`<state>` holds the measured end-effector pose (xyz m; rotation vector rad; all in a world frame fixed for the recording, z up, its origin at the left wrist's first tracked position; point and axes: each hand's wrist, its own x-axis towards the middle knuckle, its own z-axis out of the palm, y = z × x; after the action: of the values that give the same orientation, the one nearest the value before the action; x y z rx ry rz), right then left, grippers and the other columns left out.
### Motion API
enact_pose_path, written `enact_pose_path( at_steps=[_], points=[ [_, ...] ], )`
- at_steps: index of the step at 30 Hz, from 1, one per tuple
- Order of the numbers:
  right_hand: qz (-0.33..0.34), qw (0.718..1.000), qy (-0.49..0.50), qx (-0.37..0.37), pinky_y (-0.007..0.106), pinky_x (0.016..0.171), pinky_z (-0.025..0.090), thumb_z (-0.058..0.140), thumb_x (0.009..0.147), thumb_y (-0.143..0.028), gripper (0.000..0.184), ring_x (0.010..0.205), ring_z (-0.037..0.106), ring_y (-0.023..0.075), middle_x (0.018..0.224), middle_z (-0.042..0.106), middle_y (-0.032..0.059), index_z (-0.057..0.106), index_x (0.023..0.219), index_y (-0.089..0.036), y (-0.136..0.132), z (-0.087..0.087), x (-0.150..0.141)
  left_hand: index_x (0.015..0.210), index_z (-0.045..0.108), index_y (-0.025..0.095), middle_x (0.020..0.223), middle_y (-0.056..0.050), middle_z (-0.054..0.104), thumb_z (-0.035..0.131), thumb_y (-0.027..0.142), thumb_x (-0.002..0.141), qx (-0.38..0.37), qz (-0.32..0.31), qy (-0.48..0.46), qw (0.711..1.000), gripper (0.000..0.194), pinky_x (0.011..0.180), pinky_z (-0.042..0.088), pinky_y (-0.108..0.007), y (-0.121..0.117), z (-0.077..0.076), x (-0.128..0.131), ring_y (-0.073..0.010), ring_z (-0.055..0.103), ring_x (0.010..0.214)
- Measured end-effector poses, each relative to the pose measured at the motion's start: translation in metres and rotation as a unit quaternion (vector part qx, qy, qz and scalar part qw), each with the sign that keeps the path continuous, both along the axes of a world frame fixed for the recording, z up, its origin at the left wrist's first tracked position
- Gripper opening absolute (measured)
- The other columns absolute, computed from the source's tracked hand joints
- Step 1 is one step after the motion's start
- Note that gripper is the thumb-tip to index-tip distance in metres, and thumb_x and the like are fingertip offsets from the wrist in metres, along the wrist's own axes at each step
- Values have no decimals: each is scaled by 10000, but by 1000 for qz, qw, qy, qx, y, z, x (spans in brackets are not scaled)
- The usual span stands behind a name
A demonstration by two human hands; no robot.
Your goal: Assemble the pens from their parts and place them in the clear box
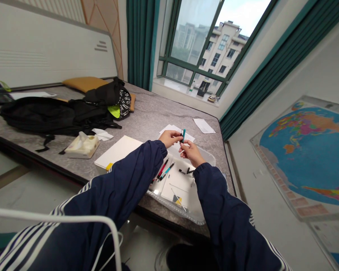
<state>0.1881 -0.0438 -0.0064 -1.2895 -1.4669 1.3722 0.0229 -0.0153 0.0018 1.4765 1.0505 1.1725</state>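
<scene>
together, left hand [170, 138], right hand [191, 152], holding teal pen [184, 135]

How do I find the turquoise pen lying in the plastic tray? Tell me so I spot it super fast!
Look for the big gray surface by the window, then the clear plastic tray at its near edge. Inside, towards the tray's left side, pens lie slanted together. Yours is the turquoise pen with dark ends, just right of the red pen.

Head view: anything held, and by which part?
Slim teal pen-like piece, by its lower part, pinched between left hand and right hand; exact contacts unclear.
</scene>
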Motion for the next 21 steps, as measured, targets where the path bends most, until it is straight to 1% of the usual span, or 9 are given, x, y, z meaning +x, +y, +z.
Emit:
enact_pose_path(
  at_steps=[4,7,11,13,15,18,19,21],
  points=[
    [23,998,-42,33,159,390,376,650,778,-463,333,401,551,83,618,622,-55,485,925,-215,2,-5,0,920,692,120,834,-70,724,736,328,708,-19,6,-14,1000,300,542,444,-215,0,-1,2,-138,634,712],
    [43,997,-48,48,164,367,368,641,795,-420,287,385,553,92,601,622,-54,489,912,-208,2,-7,-1,906,673,121,797,-57,722,752,308,700,-26,2,-31,999,290,575,454,-226,-1,0,3,-132,637,694],
    [54,996,-62,46,163,365,383,653,812,-366,241,384,557,89,608,632,-46,506,905,-199,0,-5,-2,841,650,111,703,-28,700,776,228,675,-15,-4,-53,998,239,662,485,-259,-2,0,4,-114,624,647],
    [58,995,-71,29,166,378,412,681,808,-338,233,408,577,92,638,655,-24,524,896,-190,-2,-3,-2,819,644,112,674,-18,687,786,202,661,-10,-4,-57,998,231,686,492,-268,-2,-1,4,-113,621,642],
    [41,997,-72,-4,183,404,455,716,796,-303,232,440,603,104,673,681,9,533,867,-179,-2,0,-2,820,641,116,670,-14,682,790,198,658,-11,2,-51,999,235,680,491,-268,-1,-1,4,-115,619,640],
    [-27,998,-51,-37,202,437,500,724,806,-271,215,467,617,107,698,696,43,539,819,-164,0,2,-1,850,640,124,689,-16,684,778,214,680,-19,22,-39,999,237,629,475,-257,0,0,2,-117,613,630],
    [-49,997,-40,-35,197,435,497,714,818,-279,208,463,609,100,684,689,40,544,808,-160,1,3,0,862,641,127,696,-17,684,772,218,688,-21,26,-36,999,236,614,468,-253,0,1,2,-117,612,628],
    [-78,997,-10,-18,172,404,460,695,838,-321,223,426,558,76,610,640,7,554,788,-156,4,3,2,874,641,129,704,-16,683,766,215,695,-25,30,-34,999,234,608,465,-251,0,1,1,-117,611,629]
  ],
)
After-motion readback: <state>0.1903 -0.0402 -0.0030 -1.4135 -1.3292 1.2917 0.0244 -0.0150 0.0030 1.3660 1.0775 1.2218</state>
